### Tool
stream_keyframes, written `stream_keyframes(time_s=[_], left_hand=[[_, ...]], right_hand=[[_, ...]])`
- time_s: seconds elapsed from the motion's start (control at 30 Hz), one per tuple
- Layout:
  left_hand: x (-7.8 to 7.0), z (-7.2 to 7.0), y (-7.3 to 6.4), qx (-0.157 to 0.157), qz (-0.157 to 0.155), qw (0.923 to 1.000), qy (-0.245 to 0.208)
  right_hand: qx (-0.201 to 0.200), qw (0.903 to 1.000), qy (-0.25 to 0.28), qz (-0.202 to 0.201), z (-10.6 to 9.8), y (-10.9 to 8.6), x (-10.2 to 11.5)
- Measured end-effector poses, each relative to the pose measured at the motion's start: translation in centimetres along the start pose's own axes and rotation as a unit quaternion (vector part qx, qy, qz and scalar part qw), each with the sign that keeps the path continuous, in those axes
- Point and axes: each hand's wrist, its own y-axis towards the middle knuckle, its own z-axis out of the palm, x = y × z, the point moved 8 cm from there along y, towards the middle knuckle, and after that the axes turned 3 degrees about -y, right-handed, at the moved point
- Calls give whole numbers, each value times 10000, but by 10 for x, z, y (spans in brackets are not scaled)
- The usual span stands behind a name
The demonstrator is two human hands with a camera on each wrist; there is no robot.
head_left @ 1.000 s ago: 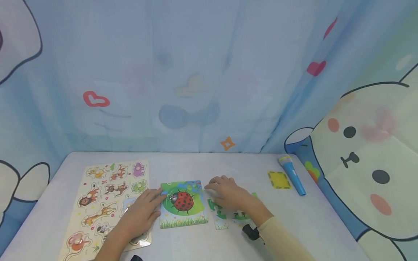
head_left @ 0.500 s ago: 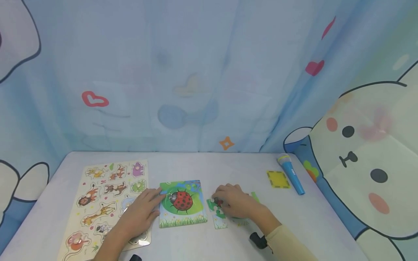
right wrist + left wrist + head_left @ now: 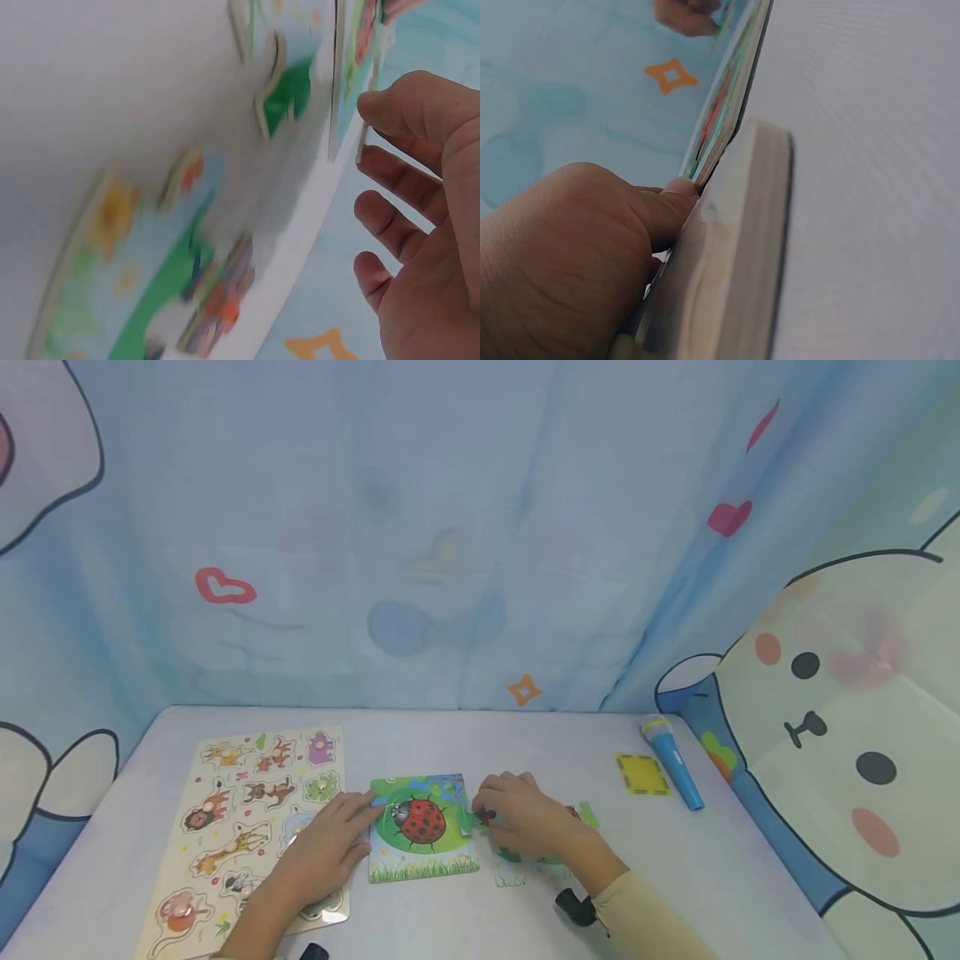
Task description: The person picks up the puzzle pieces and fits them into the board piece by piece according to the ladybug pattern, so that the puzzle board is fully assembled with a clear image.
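In the head view my left hand [image 3: 328, 843] lies across the animal peg puzzle board [image 3: 217, 852], fingertips at the left edge of the ladybug puzzle board [image 3: 423, 867]. My left thumb is close to that board's edge in the left wrist view. My right hand [image 3: 528, 814] pinches a small green puzzle piece [image 3: 467, 823] between thumb and fingers; in the head view it overlaps the ladybug board's right edge. My fingers cover most of the piece. Below my right hand lie loose puzzle pieces [image 3: 289, 90] with green and flower prints, partly hidden by it in the head view.
A yellow square frame-like piece [image 3: 642, 774] and a blue toy microphone [image 3: 673, 764] lie at the table's back right. A printed curtain [image 3: 480, 543] hangs behind the table's far edge. Another loose puzzle piece [image 3: 112, 262] shows close up in the right wrist view.
My right hand first drew right and down over the loose pieces, then came back left with a puzzle piece, to the ladybug board's right edge. My left hand stayed in place.
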Motion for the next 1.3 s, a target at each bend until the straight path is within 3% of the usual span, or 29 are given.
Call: stream_keyframes(time_s=[0.3,0.67,1.03,1.3], left_hand=[[0,0,0,-41,50,10000,-37],[4,2,0,-88,-19,10000,-39],[3,2,1,-79,78,9999,92],[4,3,1,123,-77,9999,80]], right_hand=[[11,9998,-87,-171,8,21,24],[-353,9966,-378,-646,1,47,55],[-140,9977,-402,-519,10,68,71],[52,9970,-604,-475,19,76,75]])
